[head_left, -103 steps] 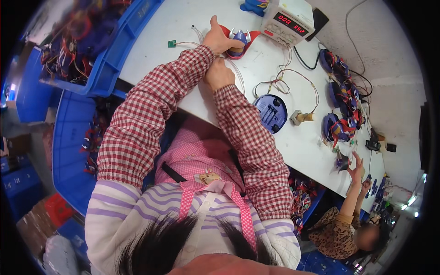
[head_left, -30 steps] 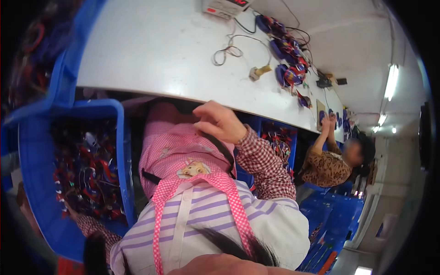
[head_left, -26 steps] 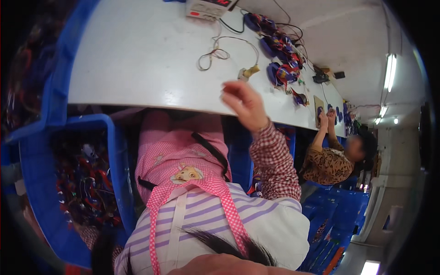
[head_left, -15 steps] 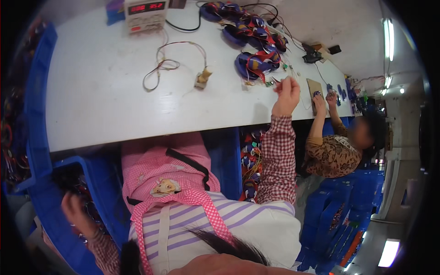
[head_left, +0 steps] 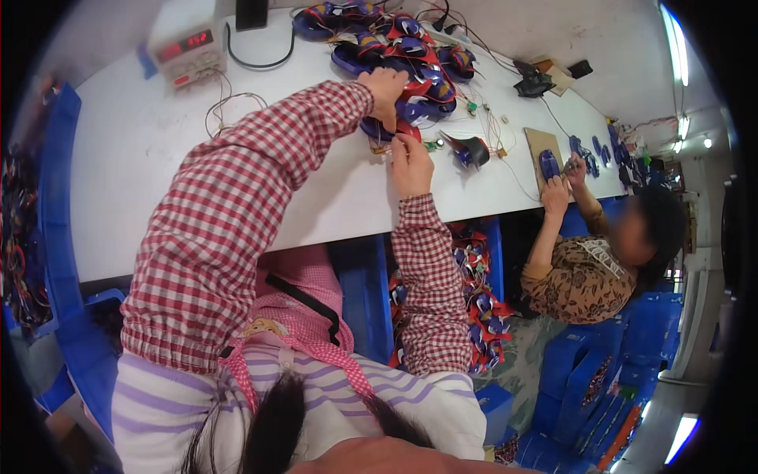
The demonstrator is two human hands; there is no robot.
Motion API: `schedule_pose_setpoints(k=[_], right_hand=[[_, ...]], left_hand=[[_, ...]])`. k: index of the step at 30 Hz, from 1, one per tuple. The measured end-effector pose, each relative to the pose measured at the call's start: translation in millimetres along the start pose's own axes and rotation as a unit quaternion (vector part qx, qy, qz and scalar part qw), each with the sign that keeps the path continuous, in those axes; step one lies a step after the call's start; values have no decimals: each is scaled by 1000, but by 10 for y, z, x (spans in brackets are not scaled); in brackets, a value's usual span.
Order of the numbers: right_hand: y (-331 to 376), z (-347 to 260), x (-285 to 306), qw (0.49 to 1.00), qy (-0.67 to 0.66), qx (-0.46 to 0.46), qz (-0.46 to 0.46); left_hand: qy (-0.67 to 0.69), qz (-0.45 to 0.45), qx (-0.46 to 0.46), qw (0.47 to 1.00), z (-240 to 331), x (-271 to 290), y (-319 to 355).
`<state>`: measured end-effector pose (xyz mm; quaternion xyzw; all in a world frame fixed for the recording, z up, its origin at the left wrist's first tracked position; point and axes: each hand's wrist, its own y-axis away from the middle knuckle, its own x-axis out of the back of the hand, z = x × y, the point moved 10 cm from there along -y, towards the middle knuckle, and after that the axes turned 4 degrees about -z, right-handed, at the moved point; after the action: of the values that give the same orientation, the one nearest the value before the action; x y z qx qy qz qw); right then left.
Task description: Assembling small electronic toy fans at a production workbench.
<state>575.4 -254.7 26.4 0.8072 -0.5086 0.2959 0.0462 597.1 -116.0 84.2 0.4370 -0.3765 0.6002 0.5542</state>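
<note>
left hand [head_left: 384, 87] now up beside right hand [head_left: 410, 162], both apparently gripping blue coil [head_left: 377, 129]

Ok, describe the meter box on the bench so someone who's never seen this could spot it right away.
Start at the long white table and go to its far left corner. The pale box stands there with a lit red digit display, thin wires curling from its front. It stands apart from the heap of blue and red parts further right.

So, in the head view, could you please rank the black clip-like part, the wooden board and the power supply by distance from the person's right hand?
1. Black clip-like part, just to its right.
2. Wooden board, farther right.
3. Power supply, far left, beyond the left hand.
Measured from the right hand.
</note>
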Motion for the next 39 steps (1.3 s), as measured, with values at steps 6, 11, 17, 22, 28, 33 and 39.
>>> schedule_pose_setpoints(k=[6,11,17,22,28,33,39], right_hand=[[105,12,148,998,10,43,42],[-116,-4,1037,952,-196,52,230],[-901,324,418,994,86,-45,-41],[-968,410,17,968,192,-67,-151],[-341,-8,308,956,-7,-112,-269],[480,-706,420,901,-50,-76,-425],[994,-1263,-461,884,-165,-78,-431]], left_hand=[[8,-3,4,1000,74,-148,-122],[170,170,69,968,-145,33,410],[489,302,61,816,-19,-156,1677],[583,247,105,767,123,-510,2413],[827,195,85,520,246,-308,3037],[739,222,-23,636,-14,323,3866],[489,400,128,764,-939,743,4543]])
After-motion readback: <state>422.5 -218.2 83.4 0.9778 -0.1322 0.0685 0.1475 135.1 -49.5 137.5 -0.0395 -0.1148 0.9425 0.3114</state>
